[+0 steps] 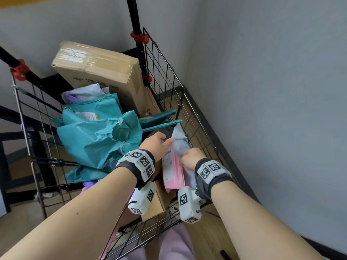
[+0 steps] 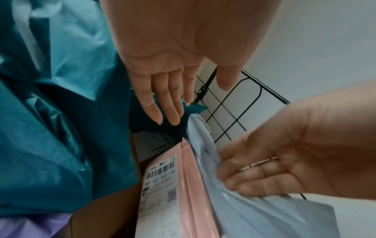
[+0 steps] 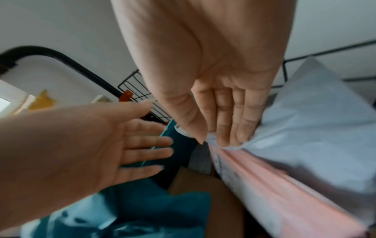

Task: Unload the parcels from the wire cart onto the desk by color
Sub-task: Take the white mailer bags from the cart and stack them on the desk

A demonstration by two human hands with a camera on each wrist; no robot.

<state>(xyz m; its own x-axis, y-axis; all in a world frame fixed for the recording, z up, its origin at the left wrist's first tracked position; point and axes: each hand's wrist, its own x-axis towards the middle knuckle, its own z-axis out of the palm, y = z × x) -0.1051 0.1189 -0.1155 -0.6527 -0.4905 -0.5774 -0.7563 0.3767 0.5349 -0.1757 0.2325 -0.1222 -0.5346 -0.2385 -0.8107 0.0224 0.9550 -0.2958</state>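
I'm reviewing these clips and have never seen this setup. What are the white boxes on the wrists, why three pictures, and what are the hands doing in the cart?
There is no robot: a person wears three cameras. The white boxes strapped to the wrists are two of them; the third sits on the head and gives the wide picture. The other two pictures look along each hand. In the wire cart lie teal parcels, a big cardboard box, a pink parcel and a pale grey-blue parcel beside it. The right hand pinches the grey-blue parcel's edge. The left hand reaches in with straight fingers and holds nothing.
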